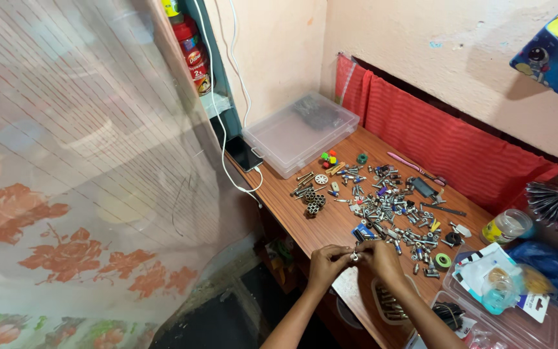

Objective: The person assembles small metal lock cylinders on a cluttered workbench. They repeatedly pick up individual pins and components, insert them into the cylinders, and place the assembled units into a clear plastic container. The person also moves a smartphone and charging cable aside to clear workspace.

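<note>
My left hand (328,262) and my right hand (380,257) meet over the near edge of a brown wooden table (330,223). Between their fingertips they pinch a small shiny metal part (355,256), perhaps a nut or bolt. Just beyond the hands a scatter of several screws, bolts and small metal pieces (389,207) covers the tabletop. A tight cluster of nuts (314,205) lies at its left side. A white toothed wheel (321,179) and some coloured beads (329,158) lie further back.
A clear plastic organiser box (299,132) stands at the far corner beside a phone on a white cable (245,154). Another clear tray (518,310) with packets sits at the right, with a jar (506,226) behind. Red cloth (460,148) lines the wall. A flowered curtain (85,194) hangs at the left.
</note>
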